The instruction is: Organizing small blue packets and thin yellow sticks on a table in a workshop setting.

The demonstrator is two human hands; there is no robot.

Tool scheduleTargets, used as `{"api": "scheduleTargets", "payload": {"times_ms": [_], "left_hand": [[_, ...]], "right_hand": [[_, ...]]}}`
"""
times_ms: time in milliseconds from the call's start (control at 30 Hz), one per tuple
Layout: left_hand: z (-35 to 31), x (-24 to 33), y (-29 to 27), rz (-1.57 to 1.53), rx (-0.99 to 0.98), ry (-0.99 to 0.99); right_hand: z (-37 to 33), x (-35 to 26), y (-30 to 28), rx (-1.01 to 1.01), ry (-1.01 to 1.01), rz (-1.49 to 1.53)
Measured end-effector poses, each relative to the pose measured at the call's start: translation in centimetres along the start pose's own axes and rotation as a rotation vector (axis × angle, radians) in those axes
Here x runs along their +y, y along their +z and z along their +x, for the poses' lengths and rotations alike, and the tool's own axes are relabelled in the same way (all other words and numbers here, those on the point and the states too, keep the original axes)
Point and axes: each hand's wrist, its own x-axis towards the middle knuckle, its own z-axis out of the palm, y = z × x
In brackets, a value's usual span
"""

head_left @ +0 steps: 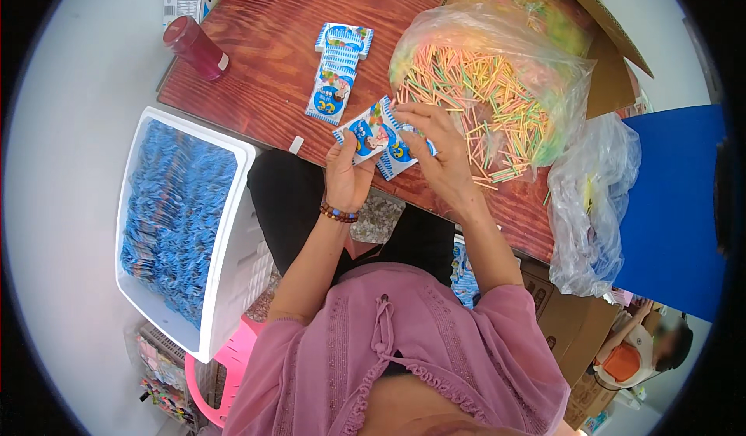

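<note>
At the table's near edge, my left hand point(350, 178) is closed on a small blue-and-white printed packet point(371, 134), its thumb over the front. My right hand point(447, 156) is curled around the right end of a second such packet point(397, 156), which lies partly behind the first. Its thumb presses near that packet, and the fingers cover part of both. An overlapping row of several similar packets point(328, 102) lies on the wood just beyond my left hand. To the right of my right hand, a clear plastic bag point(528, 55) spills thin pastel sticks point(501, 113).
A white bin point(241, 156) full of blue packets stands left of the reddish wooden table point(264, 40). A red jar point(198, 51) sits at the table's far left. Crumpled plastic point(594, 211) hangs by a blue panel point(676, 203) at right. Another person point(629, 350) is at lower right.
</note>
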Motion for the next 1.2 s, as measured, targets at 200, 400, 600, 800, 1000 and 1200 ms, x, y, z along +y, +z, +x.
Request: {"api": "scheduleTargets", "payload": {"times_ms": [200,400,600,800,1000,1200], "left_hand": [[0.1,0.4,-0.2,0.039,-0.007,0.035],[0.1,1.2,0.0,-0.035,0.053,0.093],[0.3,1.5,0.0,-0.041,-0.083,0.095],[0.5,2.3,-0.2,0.19,0.067,0.113],[1.3,2.1,-2.3,0.312,0.314,0.143],[2.9,3.1,-3.0,0.736,0.383,0.586]], "right_hand": [[1.9,-0.1,0.0,0.102,0.049,0.146],[0.5,-0.1,1.1,-0.03,-0.089,0.182],[1.0,0.2,3.4,0.042,0.295,0.512],[2.9,2.0,3.7,-0.107,0.397,0.728],[5.0,3.8,6.5,-0.167,0.467,0.553],[9.8,7.9,9.3,-0.192,0.36,0.171]]}}
